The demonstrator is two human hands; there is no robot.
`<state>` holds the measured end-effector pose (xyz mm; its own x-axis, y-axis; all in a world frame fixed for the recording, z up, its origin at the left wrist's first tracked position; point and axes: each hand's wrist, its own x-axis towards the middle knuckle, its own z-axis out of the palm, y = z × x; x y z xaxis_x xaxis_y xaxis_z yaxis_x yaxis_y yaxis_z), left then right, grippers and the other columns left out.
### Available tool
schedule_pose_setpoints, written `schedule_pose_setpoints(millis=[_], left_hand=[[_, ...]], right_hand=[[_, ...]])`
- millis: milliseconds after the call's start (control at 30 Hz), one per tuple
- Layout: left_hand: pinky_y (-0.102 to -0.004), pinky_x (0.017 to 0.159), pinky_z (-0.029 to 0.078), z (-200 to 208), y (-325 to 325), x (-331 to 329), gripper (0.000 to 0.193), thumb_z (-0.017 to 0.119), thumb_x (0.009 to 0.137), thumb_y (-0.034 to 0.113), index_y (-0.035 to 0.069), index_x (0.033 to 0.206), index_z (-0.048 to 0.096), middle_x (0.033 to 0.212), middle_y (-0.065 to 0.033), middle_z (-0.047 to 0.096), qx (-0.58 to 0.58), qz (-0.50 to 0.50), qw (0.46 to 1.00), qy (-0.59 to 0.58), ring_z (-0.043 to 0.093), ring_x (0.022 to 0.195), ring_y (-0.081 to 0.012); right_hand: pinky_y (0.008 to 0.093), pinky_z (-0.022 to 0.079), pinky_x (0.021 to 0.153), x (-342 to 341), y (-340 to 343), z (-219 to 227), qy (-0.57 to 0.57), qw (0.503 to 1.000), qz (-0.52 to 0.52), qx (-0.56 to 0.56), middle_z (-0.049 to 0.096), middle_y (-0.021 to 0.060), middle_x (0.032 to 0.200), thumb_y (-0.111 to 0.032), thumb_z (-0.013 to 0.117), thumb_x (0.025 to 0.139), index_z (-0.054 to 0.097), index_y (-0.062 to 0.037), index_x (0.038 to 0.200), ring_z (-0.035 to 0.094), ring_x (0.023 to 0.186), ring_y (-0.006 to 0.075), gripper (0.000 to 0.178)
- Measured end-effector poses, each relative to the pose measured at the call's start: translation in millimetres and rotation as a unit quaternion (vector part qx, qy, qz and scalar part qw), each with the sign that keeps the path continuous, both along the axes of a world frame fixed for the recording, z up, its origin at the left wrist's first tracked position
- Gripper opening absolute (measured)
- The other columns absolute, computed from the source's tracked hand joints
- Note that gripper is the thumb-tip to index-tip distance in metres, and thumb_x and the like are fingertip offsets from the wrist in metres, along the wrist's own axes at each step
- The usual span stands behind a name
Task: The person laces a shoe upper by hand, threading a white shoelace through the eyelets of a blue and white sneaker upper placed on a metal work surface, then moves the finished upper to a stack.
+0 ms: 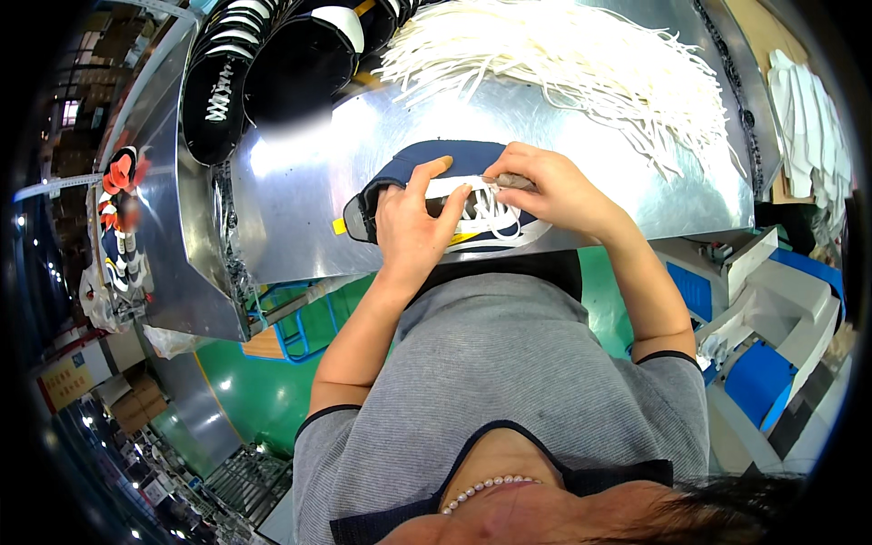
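Observation:
A navy shoe (454,152) with white and yellow trim lies on its side at the near edge of the metal table, its heel end to the left. White shoelace (490,218) runs through its eyelets and hangs in loose loops. My left hand (407,222) grips the shoe by its opening, thumb and forefinger on either side of the white eyelet strip. Over the laces, my right hand (549,186) is closed in a pinch on the shoelace. A greyish piece shows between its fingers; its kind is unclear.
A large heap of white shoelaces (563,64) covers the table's far side. Black shoes (213,109) stand in rows at the far left. White strips (804,127) hang at the right, above a white and blue machine (763,381). A blue-framed stool (295,331) is below the table.

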<state>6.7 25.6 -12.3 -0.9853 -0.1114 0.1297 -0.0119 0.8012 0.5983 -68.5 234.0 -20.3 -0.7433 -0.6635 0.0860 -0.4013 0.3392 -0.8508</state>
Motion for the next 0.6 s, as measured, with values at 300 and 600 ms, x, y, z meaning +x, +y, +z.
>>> schedule_pose_setpoints(millis=[300, 600], left_hand=[[-0.0357, 0.077, 0.049, -1.0, -0.3, 0.0, 0.035, 0.078, 0.083, 0.025, 0.011, 0.115, 0.07, 0.094, -0.0095, 0.075, -0.001, -0.006, 1.0, 0.005, 0.064, 0.079, -0.0268], [-0.0358, 0.078, 0.049, 1.4, -1.2, -0.9, 0.035, 0.078, 0.084, 0.026, 0.011, 0.116, 0.07, 0.095, -0.01, 0.075, 0.007, -0.012, 1.0, 0.01, 0.064, 0.079, -0.0273]], right_hand=[[0.036, 0.05, 0.073, 10.1, -10.0, 0.6, 0.021, 0.996, -0.063, 0.055, 0.062, 0.0079, 0.094, -0.013, 0.073, 0.084, 0.065, -0.007, 0.095, 0.064, 0.083, 0.0286, 0.015], [0.0355, 0.05, 0.072, 0.2, -8.4, -2.5, -0.026, 0.995, -0.093, 0.039, 0.064, 0.0073, 0.085, -0.015, 0.075, 0.083, 0.067, -0.0051, 0.093, 0.063, 0.079, 0.0247, 0.016]])
